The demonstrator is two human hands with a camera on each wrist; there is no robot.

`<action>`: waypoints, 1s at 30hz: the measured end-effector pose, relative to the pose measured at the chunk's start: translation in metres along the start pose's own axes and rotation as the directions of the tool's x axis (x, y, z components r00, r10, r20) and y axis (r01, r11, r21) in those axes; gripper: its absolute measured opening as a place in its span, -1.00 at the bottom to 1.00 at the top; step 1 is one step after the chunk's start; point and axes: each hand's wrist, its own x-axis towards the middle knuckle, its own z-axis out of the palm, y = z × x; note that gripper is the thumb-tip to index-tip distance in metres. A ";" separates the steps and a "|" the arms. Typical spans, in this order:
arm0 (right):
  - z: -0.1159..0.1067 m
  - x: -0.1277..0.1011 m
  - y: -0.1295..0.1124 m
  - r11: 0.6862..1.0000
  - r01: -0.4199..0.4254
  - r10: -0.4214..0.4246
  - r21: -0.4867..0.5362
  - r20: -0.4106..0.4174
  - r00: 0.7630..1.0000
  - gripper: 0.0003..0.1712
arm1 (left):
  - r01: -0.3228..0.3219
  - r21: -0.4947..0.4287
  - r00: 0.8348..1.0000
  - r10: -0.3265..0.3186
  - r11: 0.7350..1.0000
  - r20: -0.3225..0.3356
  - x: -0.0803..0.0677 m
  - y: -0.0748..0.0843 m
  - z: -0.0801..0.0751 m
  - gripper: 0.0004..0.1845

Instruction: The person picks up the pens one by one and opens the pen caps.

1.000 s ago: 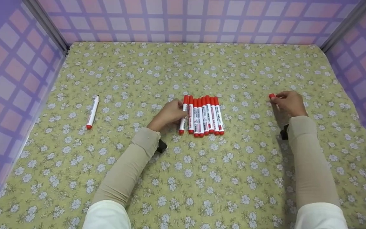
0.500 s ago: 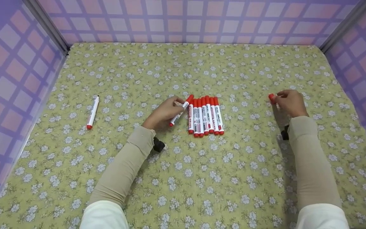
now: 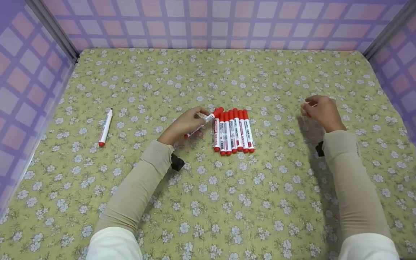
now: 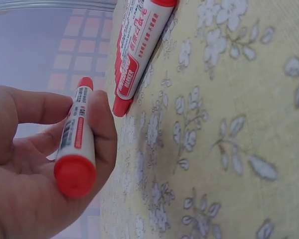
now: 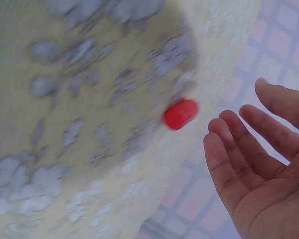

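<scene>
Fingers of the left hand (image 3: pixel 182 126) grip a red marker (image 3: pixel 202 122) just left of the marker row (image 3: pixel 234 130), mid-tabletop; the right hand (image 3: pixel 321 112) hangs with straightened fingers beside a red cap (image 5: pixel 180 114).

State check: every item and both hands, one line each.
left hand: grips a capped marker, lifted and tilted.
right hand: fingers straight, holding nothing.
red cap: loose, apart from the right hand.
marker row: six, capped, lying side by side.
lone marker: uncapped, lying flat, untouched.
</scene>
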 end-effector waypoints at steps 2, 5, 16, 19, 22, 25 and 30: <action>0.001 0.000 -0.007 1.000 0.027 -0.027 -0.009 0.009 1.000 -0.45 | -0.037 0.043 0.999 0.037 0.998 0.000 -0.001 0.000 -0.001 -0.64; 0.004 -0.002 -0.017 0.997 0.080 -0.079 -0.016 0.013 0.997 -0.49 | -0.115 0.108 0.993 0.116 0.987 -0.002 -0.002 -0.001 -0.002 -0.67; 0.024 -0.011 -0.058 0.916 0.380 -0.367 -0.131 0.113 0.923 -0.54 | -0.354 0.302 0.924 0.381 0.885 -0.033 -0.010 0.000 -0.001 -0.68; 0.031 -0.017 -0.072 0.845 0.505 -0.487 -0.177 0.137 0.863 -0.55 | -0.390 0.334 0.904 0.425 0.858 -0.036 -0.013 0.002 -0.001 -0.68; 0.035 -0.024 -0.086 0.786 0.583 -0.560 -0.207 0.160 0.813 -0.55 | -0.421 0.367 0.883 0.467 0.829 -0.042 -0.015 0.004 0.001 -0.70; 0.040 -0.031 -0.099 0.747 0.629 -0.600 -0.216 0.190 0.777 -0.54 | -0.452 0.413 0.857 0.513 0.791 -0.043 -0.018 0.006 0.003 -0.72; 0.048 -0.040 -0.117 0.684 0.701 -0.666 -0.202 0.218 0.713 -0.55 | -0.496 0.515 0.807 0.590 0.699 -0.024 -0.022 0.009 0.007 -0.74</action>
